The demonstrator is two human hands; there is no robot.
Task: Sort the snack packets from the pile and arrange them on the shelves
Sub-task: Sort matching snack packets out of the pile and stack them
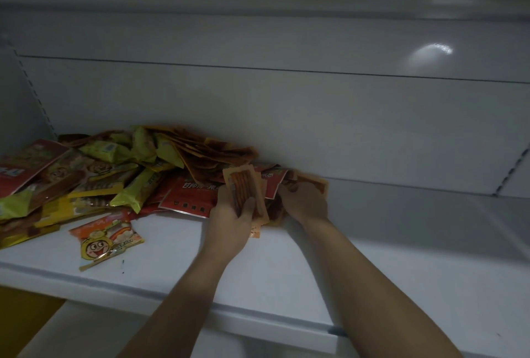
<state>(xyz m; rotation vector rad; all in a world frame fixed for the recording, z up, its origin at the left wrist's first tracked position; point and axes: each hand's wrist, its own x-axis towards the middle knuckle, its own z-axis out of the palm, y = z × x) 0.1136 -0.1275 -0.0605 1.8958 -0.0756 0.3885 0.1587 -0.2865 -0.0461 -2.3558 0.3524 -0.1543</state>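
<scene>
A left forearm (177,300) and a right forearm (372,286) are being stretched over the front edge of a white shelf (272,294). Near that edge a lone packet (106,243) with a cartoon face is lying flat, just apart from the rest. Further in, a stack of orange packets (243,188) is being held upright by the left grip (232,214), the thumb being pressed across its front. Just beside it, the right grip (304,200) is being laid knuckles-up on loose orange packets (314,183); its fingers are being hidden, so whether anything is being clasped cannot be told. To the left a red packet (189,197) is being overlapped by the mixed pile (114,165), which is being banked against the grey back panel (286,114). A glare (430,54) is being reflected higher up.
</scene>
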